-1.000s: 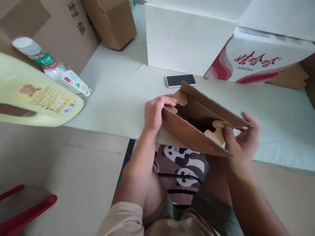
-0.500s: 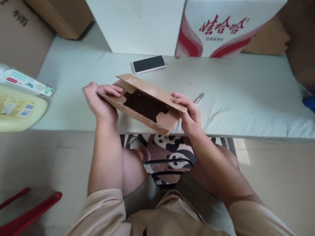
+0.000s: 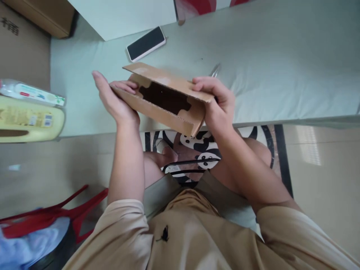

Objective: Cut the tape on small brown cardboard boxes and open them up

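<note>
1. The bench point(image 3: 281, 67), covered in pale green, spans the upper half of the view and serves as the landmark here.
2. Brown cardboard cartons point(image 3: 25, 41) stand at the bench's far left corner, and a white carton point(image 3: 120, 17) sits on its far edge.
3. A yellow jug point(image 3: 28, 120) with a label lies on its side at the bench's left end, with a clear plastic bottle point(image 3: 30, 93) lying just beyond it.
4. A red plastic chair point(image 3: 50, 217) stands on the floor, below the bench's left end.
5. The corrugated cardboard box point(image 3: 165, 101), half folded with its notched flaps open, is held above the bench's near edge.
6. The left hand point(image 3: 115, 99) grasps the box's left end, palm against the wall, fingers curled inside.
7. The right hand point(image 3: 218, 103) grasps the box's right end, fingers over the top flap.
8. A smartphone point(image 3: 145, 43) lies face up on the bench, beyond the box.
9. A small metal object point(image 3: 215, 69), too blurred to identify, lies on the bench beside the right hand.
</note>
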Demonstrator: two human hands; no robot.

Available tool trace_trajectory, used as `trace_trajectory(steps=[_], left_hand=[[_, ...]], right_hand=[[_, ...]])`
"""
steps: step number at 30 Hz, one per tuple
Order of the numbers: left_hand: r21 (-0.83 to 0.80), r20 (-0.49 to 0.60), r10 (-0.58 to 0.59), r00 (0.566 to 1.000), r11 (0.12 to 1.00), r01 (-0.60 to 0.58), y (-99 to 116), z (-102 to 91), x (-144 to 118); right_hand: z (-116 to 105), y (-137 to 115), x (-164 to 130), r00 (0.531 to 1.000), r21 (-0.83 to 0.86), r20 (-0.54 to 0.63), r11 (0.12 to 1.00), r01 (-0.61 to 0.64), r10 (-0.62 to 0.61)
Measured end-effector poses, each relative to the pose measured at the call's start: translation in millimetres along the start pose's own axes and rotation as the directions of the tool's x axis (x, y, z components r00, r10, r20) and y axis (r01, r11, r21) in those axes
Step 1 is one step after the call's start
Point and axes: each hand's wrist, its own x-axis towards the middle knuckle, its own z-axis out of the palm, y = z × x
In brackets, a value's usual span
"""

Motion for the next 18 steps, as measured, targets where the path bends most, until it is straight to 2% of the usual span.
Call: trace_trajectory(steps=[4, 6, 10, 13, 16, 18], left_hand=[[0.006, 0.088, -0.008, 0.996, 1.0, 0.007, -2, 5.1, -5], [0.041, 0.131, -0.008, 0.991, 0.999, 0.003, -3, 4.8, -6], [0.053, 0.238, 0.033, 0.971, 0.998, -0.047, -8, 0.7, -8], [0.037, 0.303, 0.028, 0.953, 0.998, -0.041, -13, -3.9, -8], [0.038, 0.347, 0.01, 0.938, 0.999, -0.024, -18, -7.8, -7], [0.046, 0.363, -0.004, 0.932, 0.999, -0.014, -19, -9.2, -7]], right_hand=[[-8, 6, -2, 0.996, -0.068, 0.01, 0.994, -0.09, 0.091], [-11, 10, -3, 0.996, -0.072, 0.016, 0.993, -0.089, 0.091], [-20, 16, -5, 1.0, -0.001, 0.024, 1.0, -0.007, 0.007], [-25, 18, -6, 0.998, 0.047, 0.028, 0.997, 0.063, -0.065], [-26, 18, -7, 0.989, 0.12, -0.02, 0.982, 0.147, -0.146], [-26, 17, -7, 0.989, 0.07, -0.019, 0.987, 0.148, -0.147]])
